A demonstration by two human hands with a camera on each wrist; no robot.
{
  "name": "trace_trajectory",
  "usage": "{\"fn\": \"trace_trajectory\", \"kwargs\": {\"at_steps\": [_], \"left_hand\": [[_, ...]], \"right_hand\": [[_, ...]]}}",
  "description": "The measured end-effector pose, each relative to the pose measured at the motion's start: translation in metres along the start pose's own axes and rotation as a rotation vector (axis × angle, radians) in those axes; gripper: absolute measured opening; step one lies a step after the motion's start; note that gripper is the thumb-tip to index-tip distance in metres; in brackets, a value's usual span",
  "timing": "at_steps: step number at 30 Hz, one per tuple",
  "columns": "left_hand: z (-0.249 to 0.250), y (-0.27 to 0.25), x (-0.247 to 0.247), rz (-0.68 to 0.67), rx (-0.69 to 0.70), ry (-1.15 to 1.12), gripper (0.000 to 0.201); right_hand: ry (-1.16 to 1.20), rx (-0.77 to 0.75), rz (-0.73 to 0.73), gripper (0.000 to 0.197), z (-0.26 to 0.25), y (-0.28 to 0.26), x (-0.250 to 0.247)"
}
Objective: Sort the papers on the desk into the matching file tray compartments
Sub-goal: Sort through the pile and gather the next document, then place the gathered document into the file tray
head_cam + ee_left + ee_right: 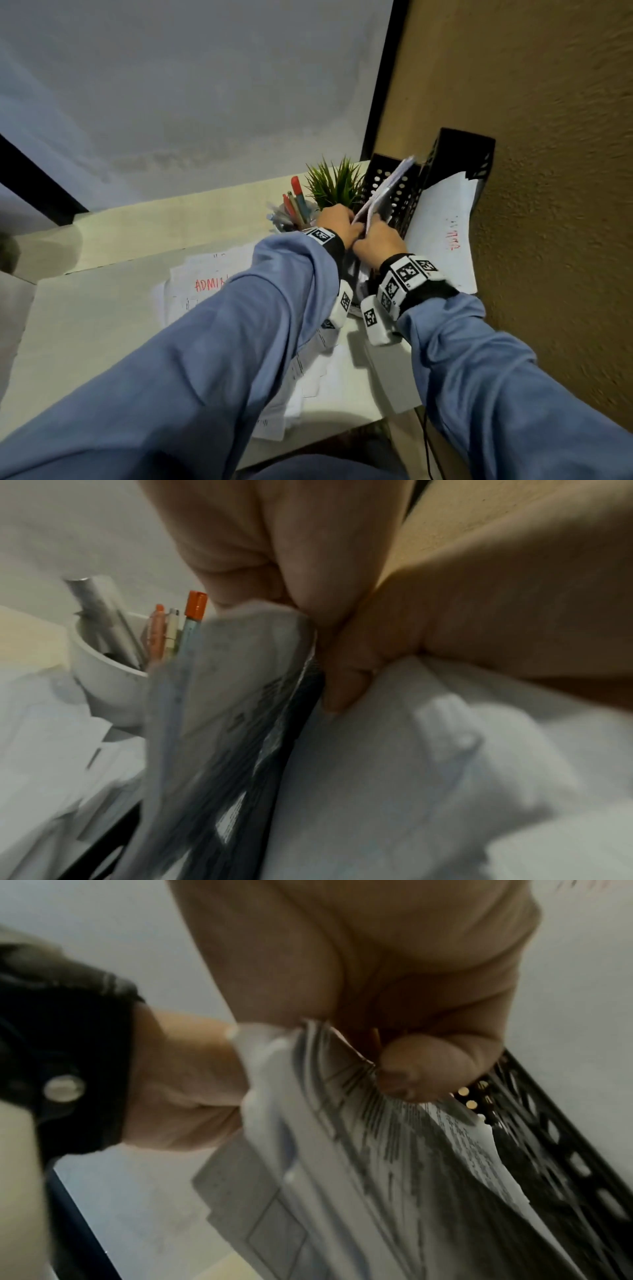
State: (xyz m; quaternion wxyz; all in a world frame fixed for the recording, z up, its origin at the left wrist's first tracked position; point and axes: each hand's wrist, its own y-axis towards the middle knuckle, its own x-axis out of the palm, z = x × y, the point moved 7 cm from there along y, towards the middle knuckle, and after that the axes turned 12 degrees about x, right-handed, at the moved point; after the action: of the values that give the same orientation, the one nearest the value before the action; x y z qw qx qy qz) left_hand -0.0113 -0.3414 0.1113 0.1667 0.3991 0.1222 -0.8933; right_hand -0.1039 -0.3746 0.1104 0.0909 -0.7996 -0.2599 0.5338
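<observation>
Both hands meet at the black perforated file tray [406, 197] at the desk's back right. My left hand [346, 222] and right hand [371, 234] both grip a stack of printed papers [385, 192] that stands tilted in the tray's left compartment. In the left wrist view the left hand [318, 631] pinches the stack [232, 696] at its top edge. In the right wrist view the right hand [377, 1056] clamps the fanned sheets [359, 1137] with its thumb, beside the tray wall [548, 1137]. A white sheet with red writing [442, 233] leans in the right compartment.
More papers, one marked "ADMIN" in red [209, 284], lie spread on the desk under my left arm. A white pen cup [294, 214] and a small green plant [334, 185] stand just left of the tray. A tan wall [548, 171] runs close on the right.
</observation>
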Motion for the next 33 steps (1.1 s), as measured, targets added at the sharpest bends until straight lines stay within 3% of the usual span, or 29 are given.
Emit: {"fn": "trace_trajectory", "kwargs": {"at_steps": [5,9,12,15,18,21,25,30,33], "left_hand": [[-0.013,-0.006,-0.015,0.095,0.019,-0.049,0.041],[-0.046,-0.03,-0.054,0.3,-0.017,-0.179,0.047],[-0.118,-0.066,-0.066,0.39,-0.195,-0.225,0.034],[-0.198,-0.121,-0.058,0.272,-0.49,-0.049,0.025],[-0.249,-0.186,-0.042,0.129,-0.744,0.083,0.044],[-0.264,-0.232,-0.027,0.11,-0.867,0.09,0.057],[-0.273,-0.252,-0.014,0.17,-0.855,0.018,0.057],[-0.266,-0.26,-0.021,0.351,-0.779,-0.034,0.022],[-0.262,-0.263,-0.019,0.344,-0.74,-0.02,0.021]], "right_hand": [[0.043,0.009,0.027,0.058,-0.008,0.0,-0.008],[0.193,-0.21,0.111,0.055,-0.036,-0.042,-0.026],[0.321,-0.5,0.078,0.029,-0.058,-0.094,-0.014],[0.257,-0.583,-0.098,0.012,-0.055,-0.113,0.046],[0.068,-0.456,-0.263,0.022,-0.03,-0.106,0.121],[-0.097,-0.215,-0.336,0.037,0.004,-0.081,0.173],[-0.13,-0.015,-0.324,0.038,0.017,-0.06,0.197],[0.07,0.169,-0.319,0.049,0.023,-0.054,0.206],[0.101,0.243,-0.322,0.032,0.023,-0.054,0.208]]}}
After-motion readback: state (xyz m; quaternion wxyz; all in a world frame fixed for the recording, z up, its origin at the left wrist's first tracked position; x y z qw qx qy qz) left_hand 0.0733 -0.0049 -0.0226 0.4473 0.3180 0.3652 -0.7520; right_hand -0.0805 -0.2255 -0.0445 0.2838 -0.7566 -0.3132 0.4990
